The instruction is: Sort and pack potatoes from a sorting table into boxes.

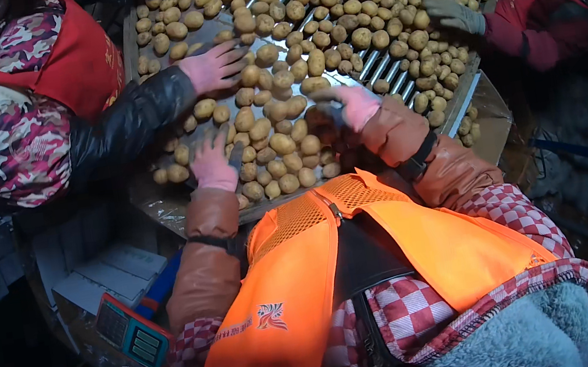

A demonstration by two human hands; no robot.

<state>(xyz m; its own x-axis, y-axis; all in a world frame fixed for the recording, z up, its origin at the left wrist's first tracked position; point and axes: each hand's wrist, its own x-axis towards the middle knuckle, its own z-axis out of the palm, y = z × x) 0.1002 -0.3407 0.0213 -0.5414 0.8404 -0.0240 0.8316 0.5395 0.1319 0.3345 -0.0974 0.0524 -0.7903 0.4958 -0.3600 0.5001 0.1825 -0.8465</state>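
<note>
Many potatoes lie on a metal sorting surface with a raised edge and a slatted section. My left hand, in a pink glove with grey on the fingers, rests among the potatoes with its fingers spread, gripping none. My right hand, gloved alike, is over the potatoes to the right, fingers extended and slightly blurred; the potatoes beneath it are partly hidden. Both forearms wear brown sleeve covers.
At left a co-worker's pink-gloved hand is on the potatoes; at right another's grey-gloved hand touches them. A dark-gloved hand shows at the top. Below left are a scale and white boxes. The roller slats run diagonally.
</note>
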